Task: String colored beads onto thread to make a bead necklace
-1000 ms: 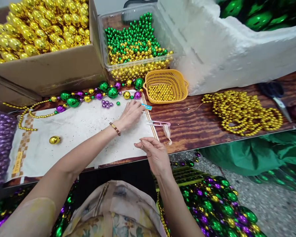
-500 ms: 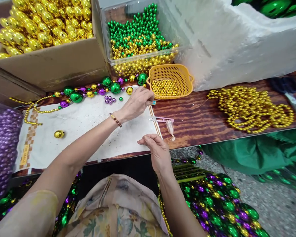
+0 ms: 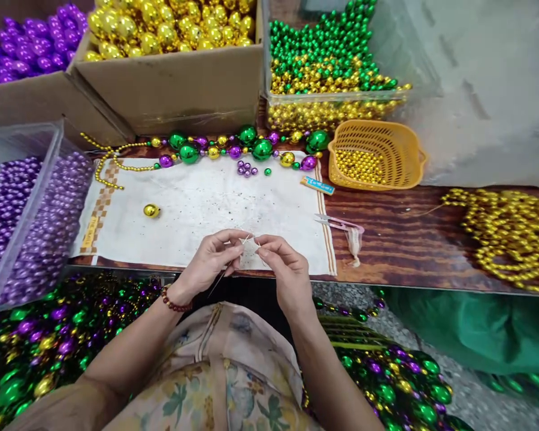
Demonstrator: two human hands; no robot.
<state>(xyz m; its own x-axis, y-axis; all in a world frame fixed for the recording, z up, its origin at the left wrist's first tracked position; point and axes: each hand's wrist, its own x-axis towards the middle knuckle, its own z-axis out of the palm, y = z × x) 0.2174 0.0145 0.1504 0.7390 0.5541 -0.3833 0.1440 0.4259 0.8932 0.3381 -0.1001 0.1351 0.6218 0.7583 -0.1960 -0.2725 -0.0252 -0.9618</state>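
My left hand [image 3: 215,257] and my right hand [image 3: 287,266] are close together over the front edge of a white cloth [image 3: 188,209]. The left fingers pinch a thin dark needle [image 3: 216,284] that slants down toward my lap. A short piece of white thread [image 3: 246,238] shows at the left fingertips. The right thumb and forefinger are also pinched on white thread [image 3: 259,244]; whether it is the same piece, I cannot tell. Beyond the hands lie a few small purple beads [image 3: 247,169], a green bead [image 3: 268,172] and a strand of mixed beads [image 3: 213,152].
A gold bead [image 3: 151,210] rests on the cloth's left. To the right are pink thread snips [image 3: 339,222], a blue-and-orange packet [image 3: 318,185], a yellow basket [image 3: 377,182] of gold beads and gold strands [image 3: 516,239]. Boxes [image 3: 170,90] and a clear bin [image 3: 336,96] of beads line the back.
My left hand has come back from beside the yellow basket to meet my right hand, and now has the needle. The packet by the basket is uncovered. The view has swung left.
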